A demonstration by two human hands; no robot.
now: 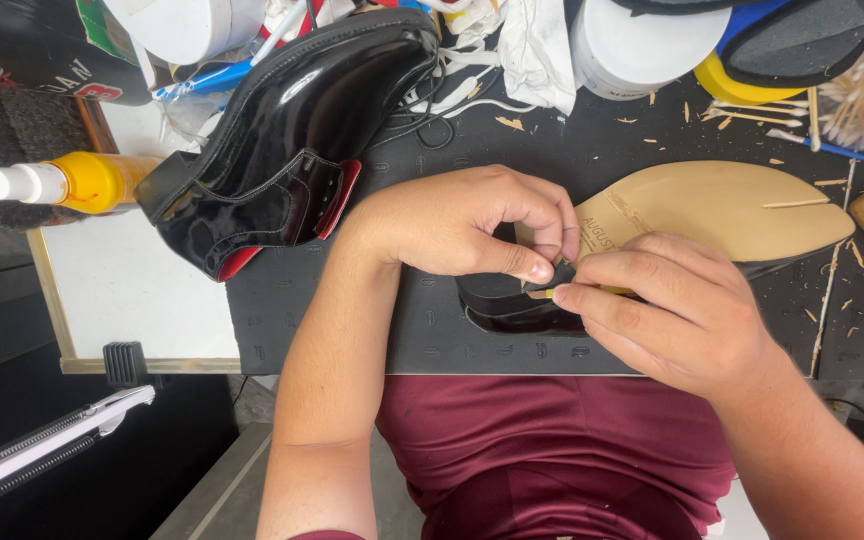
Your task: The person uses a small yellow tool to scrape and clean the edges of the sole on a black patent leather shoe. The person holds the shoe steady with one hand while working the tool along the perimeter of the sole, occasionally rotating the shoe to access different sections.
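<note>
Shoe (722,205) with the tan leather sole facing up is lying on the black rubber work mat (352,300), and it runs pretty much left to right across the bench: pointed toe out to the right, glossy black heel end tucked right under both hands. So the long axis goes sideways across the person's body, not away from them.

Both hands meet at the heel end, just in front of the maroon shirt (552,440). Left hand (457,222) comes in from the left with the wrist bent and fingers curled tight, thumb and forefinger pinched narrow right at the heel edge. Right hand (667,305) comes from the lower right, also pinched down, and there's a tiny yellowish bit (550,293) showing between its fingertips. Can't tell what that bit is, too small. Fingertips of both hands are basically touching each other.

Second black patent shoe (292,140) with red lining sits tipped over up-left, well apart from the hands. Yellow spray bottle (72,182) lies at far left, and wood shavings (812,290) are scattered on the mat.
</note>
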